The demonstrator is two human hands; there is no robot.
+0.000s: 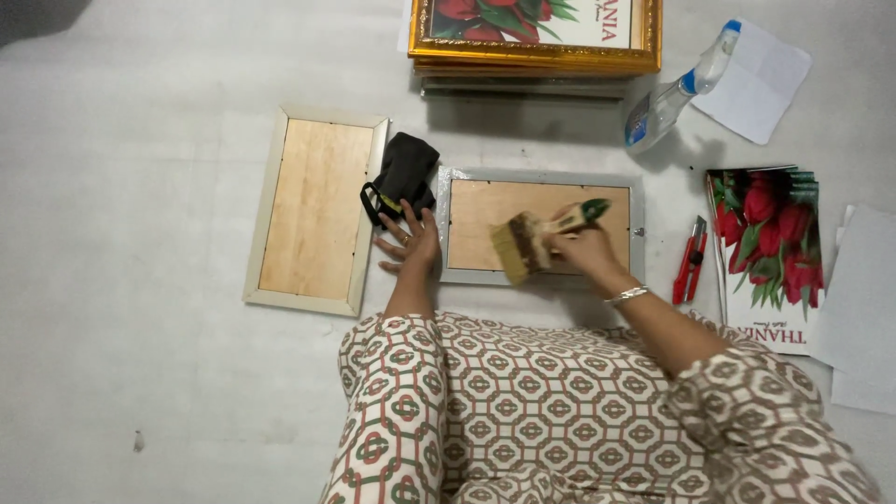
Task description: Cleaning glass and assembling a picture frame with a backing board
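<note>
A silver picture frame (635, 245) lies face down in front of me, its brown backing board showing. My right hand (581, 248) grips a wide paintbrush (525, 245) with a pale wooden handle and green tip; its bristles rest on the board's left part. My left hand (412, 241) lies flat, fingers spread, on the floor at the frame's left edge, just below a black cloth (403, 174).
A second frame (315, 211) with pale border lies face down at the left. A stack of gold frames (536, 49) sits at the top. A spray bottle (674, 91), red cutter (690, 260), tulip prints (769, 252) and white sheets (863, 308) lie at the right.
</note>
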